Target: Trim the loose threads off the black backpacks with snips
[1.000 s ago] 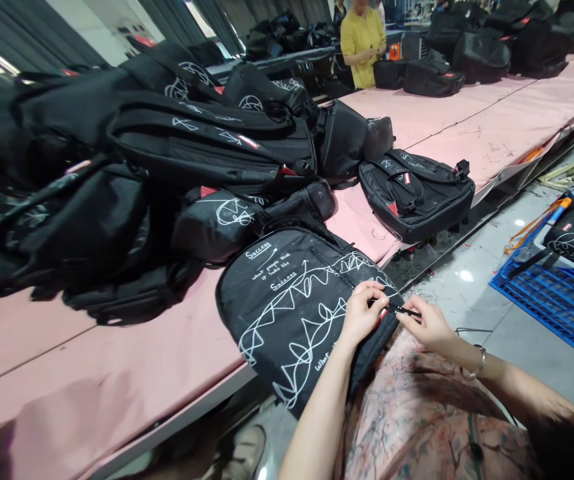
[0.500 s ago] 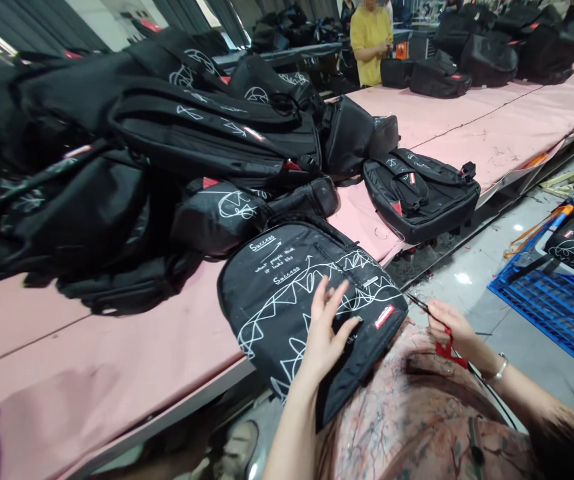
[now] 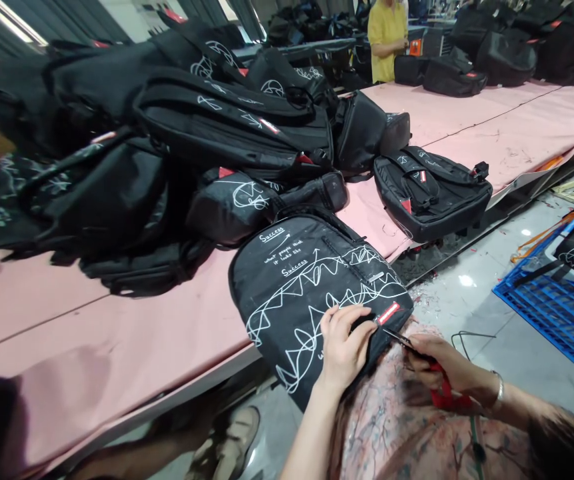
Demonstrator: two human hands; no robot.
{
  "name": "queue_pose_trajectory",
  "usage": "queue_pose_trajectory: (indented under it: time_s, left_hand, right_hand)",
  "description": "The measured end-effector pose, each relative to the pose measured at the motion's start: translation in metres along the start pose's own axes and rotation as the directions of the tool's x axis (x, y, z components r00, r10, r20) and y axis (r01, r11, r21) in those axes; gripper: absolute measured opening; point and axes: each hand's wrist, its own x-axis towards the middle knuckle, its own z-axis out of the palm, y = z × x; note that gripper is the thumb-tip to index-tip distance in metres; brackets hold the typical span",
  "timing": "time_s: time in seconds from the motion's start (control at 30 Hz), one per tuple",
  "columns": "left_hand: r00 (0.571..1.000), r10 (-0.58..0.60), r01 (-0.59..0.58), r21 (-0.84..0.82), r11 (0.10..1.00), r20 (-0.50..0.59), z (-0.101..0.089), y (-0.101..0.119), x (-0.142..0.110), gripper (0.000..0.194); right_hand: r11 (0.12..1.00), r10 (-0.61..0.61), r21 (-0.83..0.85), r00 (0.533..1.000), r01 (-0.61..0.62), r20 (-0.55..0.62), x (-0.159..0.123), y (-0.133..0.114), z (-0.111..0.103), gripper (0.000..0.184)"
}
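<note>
The backpack before me appears matt black cloth, its label smooth red. My scissors show dark metal blades and red, plastic-looking handles; my bracelet is shiny metal. Table cover: smooth pink sheeting, soft sheen; floor glossy, crate blue plastic.

A person's bare left-hand grip, fingers bent near the thumb, faces the curled bare right-hand grip, both forearms extended.

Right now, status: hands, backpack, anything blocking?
Left hand on backpack, beside red label. Right hand gripping red-handled scissors, tips near label. Piled bags beyond, none between hands.
</note>
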Motion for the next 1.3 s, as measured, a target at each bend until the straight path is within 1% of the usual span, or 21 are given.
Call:
queue_pose_trajectory:
  time_s: [0.13,0.27,0.4,0.5,0.57,0.63,0.67,0.7,0.73,0.77,0.8,0.83,0.87,0.93,0.97,1.0,1.07,1.17,1.23,1.3]
  left_hand:
    - [1.000,-0.021,0.021,-0.007,1.000,0.013,-0.002,0.001,-0.002,0.013]
    - [1.000,0.017,-0.017,-0.002,1.000,-0.015,-0.001,0.002,-0.003,0.014]
    - [0.998,0.051,-0.051,-0.017,0.999,-0.032,0.000,0.003,-0.003,0.019]
    - [0.998,0.016,-0.018,-0.032,0.999,-0.060,-0.003,0.001,-0.002,0.018]
    - [0.995,-0.035,0.028,-0.069,0.997,-0.094,-0.006,0.000,-0.003,0.018]
    - [0.991,-0.086,0.070,-0.157,0.985,-0.099,-0.010,0.002,-0.006,0.016]
    - [0.992,-0.101,0.082,-0.214,0.973,-0.077,-0.011,0.004,-0.007,0.014]
    - [0.993,-0.108,0.093,-0.259,0.961,-0.044,-0.011,0.008,-0.009,0.013]
    - [0.994,-0.111,0.105,-0.275,0.956,-0.005,-0.010,0.013,-0.011,0.013]
    - [0.993,-0.115,0.122,-0.255,0.959,0.042,-0.008,0.018,-0.013,0.016]
    - [0.988,-0.125,0.141,-0.204,0.969,0.091,-0.004,0.024,-0.015,0.023]
    - [0.980,-0.145,0.163,-0.130,0.978,0.136,0.000,0.030,-0.016,0.034]
    - [0.969,-0.175,0.186,-0.048,0.981,0.172,0.005,0.035,-0.018,0.046]
    - [0.947,-0.241,0.225,0.098,0.969,0.214,0.014,0.040,-0.022,0.065]
    - [0.939,-0.267,0.237,0.154,0.959,0.218,0.017,0.040,-0.024,0.068]
    - [0.934,-0.286,0.244,0.204,0.948,0.213,0.019,0.037,-0.026,0.067]
    - [0.932,-0.303,0.242,0.278,0.929,0.198,0.016,0.028,-0.028,0.056]
    - [0.931,-0.292,0.217,0.311,0.925,0.219,0.000,0.012,-0.028,0.047]
    - [0.926,-0.286,0.209,0.295,0.932,0.248,-0.010,0.007,-0.028,0.048]
    - [0.926,-0.289,0.222,0.270,0.937,0.244,-0.014,0.007,-0.027,0.053]
  right_hand:
    - [0.991,0.035,0.130,0.998,-0.040,0.044,0.004,-0.005,0.011,0.034]
    - [0.985,0.026,0.171,1.000,-0.027,0.009,0.012,-0.009,0.023,0.034]
    - [0.967,0.026,0.253,0.999,-0.019,-0.023,0.019,-0.008,0.032,0.039]
    - [0.957,0.007,0.291,1.000,-0.002,-0.016,0.019,-0.002,0.033,0.042]
    - [0.958,-0.023,0.284,1.000,0.026,-0.015,0.016,0.000,0.029,0.038]
    - [0.971,-0.081,0.222,0.996,0.088,-0.040,0.013,-0.001,0.019,0.031]
    - [0.976,-0.136,0.162,0.988,0.147,-0.077,0.013,-0.003,0.011,0.028]
    - [0.970,-0.217,0.081,0.967,0.229,-0.136,0.013,-0.006,0.002,0.027]
    - [0.948,-0.313,-0.018,0.927,0.316,-0.206,0.014,-0.010,-0.008,0.027]
    - [0.912,-0.410,-0.131,0.870,0.388,-0.276,0.017,-0.015,-0.019,0.028]
    - [0.870,-0.489,-0.246,0.809,0.427,-0.326,0.020,-0.020,-0.029,0.029]
    - [0.831,-0.544,-0.350,0.762,0.433,-0.351,0.024,-0.025,-0.038,0.029]
    - [0.799,-0.577,-0.434,0.737,0.417,-0.353,0.029,-0.029,-0.046,0.030]
    - [0.744,-0.605,-0.544,0.735,0.387,-0.305,0.039,-0.033,-0.055,0.033]
    - [0.720,-0.618,-0.574,0.737,0.391,-0.273,0.044,-0.033,-0.056,0.036]
    - [0.702,-0.627,-0.589,0.740,0.400,-0.245,0.048,-0.031,-0.056,0.039]
    - [0.689,-0.629,-0.600,0.746,0.405,-0.219,0.056,-0.024,-0.051,0.042]
    - [0.687,-0.627,-0.609,0.747,0.397,-0.221,0.066,-0.009,-0.041,0.038]
    - [0.686,-0.630,-0.606,0.745,0.402,-0.220,0.071,0.000,-0.033,0.036]
    - [0.695,-0.620,-0.598,0.754,0.399,-0.218,0.075,0.007,-0.026,0.032]
